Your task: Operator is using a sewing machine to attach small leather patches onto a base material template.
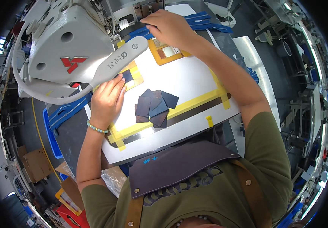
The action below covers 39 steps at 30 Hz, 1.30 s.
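Observation:
My left hand (109, 99) rests beside a sewing machine (57, 53), fingers together. Its fingertips are on a small dark square patch (127, 76), which lies on a yellow-edged template (136, 73). Farther off, my right hand (167, 28) reaches in under the machine head, thumb and forefinger brought together. What they pinch, if anything, is too small to make out. Below that hand lies a yellow frame (157, 53) with a window in it. Between my forearms, several dark square patches (158, 108) sit in a loose overlapping pile on the white work board (194, 83).
A grey lamp (122, 57) on a bent white neck hangs over the board. Blue strips (209, 26) lie at the back right, and more blue strips (71, 110) at the left. Yellow tape (188, 104) edges the board. A blue bin (52, 135) stands left of the table.

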Tool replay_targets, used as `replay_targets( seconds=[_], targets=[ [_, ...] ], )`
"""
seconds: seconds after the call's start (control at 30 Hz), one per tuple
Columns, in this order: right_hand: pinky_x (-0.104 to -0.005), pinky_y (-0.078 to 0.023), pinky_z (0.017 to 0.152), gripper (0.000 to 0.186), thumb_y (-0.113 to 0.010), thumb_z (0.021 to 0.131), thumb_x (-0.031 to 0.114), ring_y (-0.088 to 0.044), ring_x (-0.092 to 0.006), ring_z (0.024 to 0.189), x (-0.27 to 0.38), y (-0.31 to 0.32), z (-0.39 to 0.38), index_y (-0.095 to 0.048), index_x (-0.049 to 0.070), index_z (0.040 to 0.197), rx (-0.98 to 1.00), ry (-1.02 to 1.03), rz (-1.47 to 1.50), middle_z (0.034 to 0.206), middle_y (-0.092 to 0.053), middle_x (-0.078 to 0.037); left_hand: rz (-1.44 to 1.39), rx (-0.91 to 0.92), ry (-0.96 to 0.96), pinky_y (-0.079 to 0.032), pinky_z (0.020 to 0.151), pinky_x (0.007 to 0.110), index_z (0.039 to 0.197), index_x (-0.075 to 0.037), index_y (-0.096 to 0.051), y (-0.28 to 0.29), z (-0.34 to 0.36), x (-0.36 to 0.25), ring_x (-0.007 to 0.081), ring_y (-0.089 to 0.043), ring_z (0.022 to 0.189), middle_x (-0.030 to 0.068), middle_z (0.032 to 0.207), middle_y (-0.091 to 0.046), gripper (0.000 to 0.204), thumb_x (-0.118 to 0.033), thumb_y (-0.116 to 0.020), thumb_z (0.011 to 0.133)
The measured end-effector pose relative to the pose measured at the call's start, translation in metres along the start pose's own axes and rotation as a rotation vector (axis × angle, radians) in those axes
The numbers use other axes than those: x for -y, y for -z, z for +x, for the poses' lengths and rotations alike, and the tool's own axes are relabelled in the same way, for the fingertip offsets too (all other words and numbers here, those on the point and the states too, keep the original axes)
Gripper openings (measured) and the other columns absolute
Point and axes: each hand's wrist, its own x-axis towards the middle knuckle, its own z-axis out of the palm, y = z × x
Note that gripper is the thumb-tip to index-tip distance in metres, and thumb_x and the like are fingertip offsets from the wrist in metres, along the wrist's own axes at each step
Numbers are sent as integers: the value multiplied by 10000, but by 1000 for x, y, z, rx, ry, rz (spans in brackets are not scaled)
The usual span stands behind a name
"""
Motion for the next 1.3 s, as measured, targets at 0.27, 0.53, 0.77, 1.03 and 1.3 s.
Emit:
replay_targets(
  seconds=[0.27,0.53,0.77,1.03,1.3],
  targets=[
    [-405,-597,842,206,-709,962,176,-728,-245,976,0,-13,12,-789,128,1146,124,132,-245,1065,-786,-55,-24,-41,-51,-591,851,368,1091,15,-764,1,2,-1,275,-731,956,122,1186,-775,209,-37,-786,890],
    [-252,-448,658,198,-636,1061,219,-558,-85,735,-63,77,15,-677,45,1146,-354,-703,606,879,-639,24,-7,-35,-63,-586,839,363,1106,16,-759,4,-1,1,268,-724,946,110,1165,-771,214,-46,-772,901],
    [-272,-538,799,109,-635,1016,-7,-660,-78,884,-32,121,20,-678,-15,1115,-585,-257,489,962,-701,-10,-11,-68,-79,-591,809,351,1103,5,-758,2,-4,4,267,-731,918,111,1203,-771,223,-38,-782,885],
    [-314,-567,717,184,-738,792,103,-674,-167,828,68,22,-34,-714,76,972,-92,573,88,900,-655,0,-1,-124,-107,-603,789,355,1056,-21,-752,2,-10,7,267,-755,949,97,1163,-776,186,-37,-788,875],
    [-316,-574,754,254,-745,760,88,-699,-186,877,81,7,-45,-750,45,1010,60,566,128,975,-693,-23,13,-105,-108,-604,786,347,1064,-24,-755,2,-8,4,253,-760,957,88,1138,-775,203,-58,-803,870]
  ],
)
